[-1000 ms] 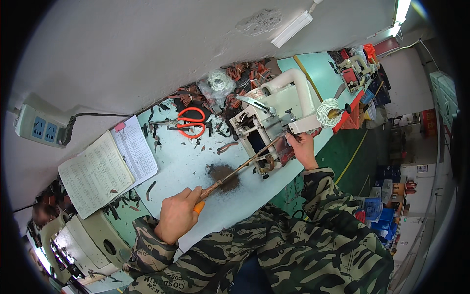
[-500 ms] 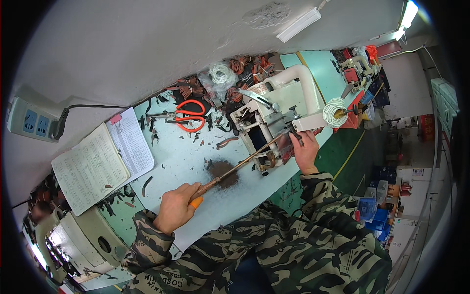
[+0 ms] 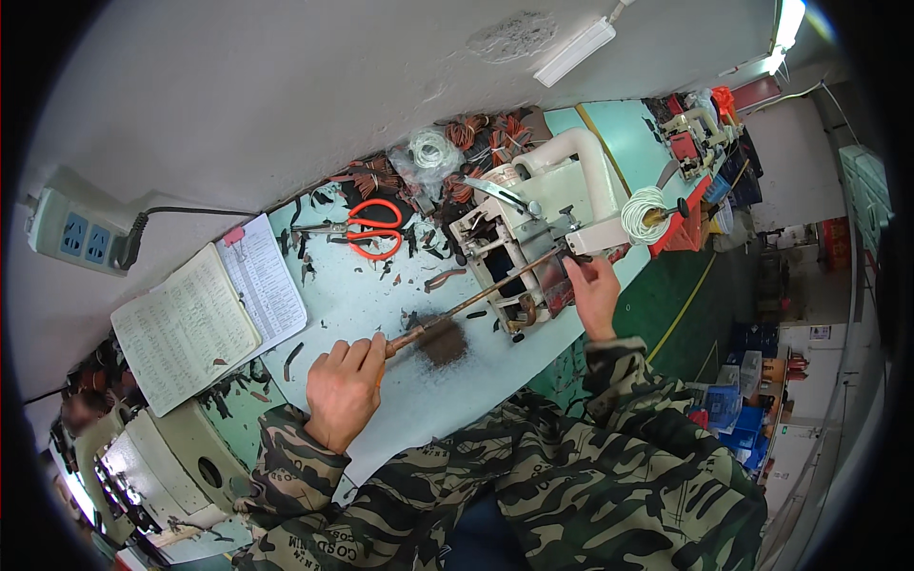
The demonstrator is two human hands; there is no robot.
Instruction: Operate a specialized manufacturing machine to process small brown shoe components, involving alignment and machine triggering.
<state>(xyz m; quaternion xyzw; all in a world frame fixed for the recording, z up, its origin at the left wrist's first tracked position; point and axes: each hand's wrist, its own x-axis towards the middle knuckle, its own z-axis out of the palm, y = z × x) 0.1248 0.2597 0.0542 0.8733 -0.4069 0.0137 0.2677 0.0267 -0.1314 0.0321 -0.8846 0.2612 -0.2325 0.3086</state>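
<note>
- Left hand (image 3: 343,392): closed around the handle end of a long thin rod (image 3: 500,285), knuckles up.
- Rod: slanted across the table (image 3: 352,295) from the left hand toward two o'clock. Its far end was at the off-white machine (image 3: 562,192); I could not tell whether it touched.
- Right hand (image 3: 597,300): well apart from the left, between four and five o'clock from the machine's middle, fingertips near the rod's far end. I could not tell whether they pinched anything.
- Surroundings: brown powder (image 3: 446,344) lay just below the rod, at two o'clock from the left hand; scissors (image 3: 345,228) at twelve o'clock, among scraps (image 3: 443,279); a notebook (image 3: 181,328) at ten o'clock.
- Progress: by my judgement, the work was under way, with rod and right hand both brought to the machine. No finished piece was visible in either hand; the amount left could not be determined.
</note>
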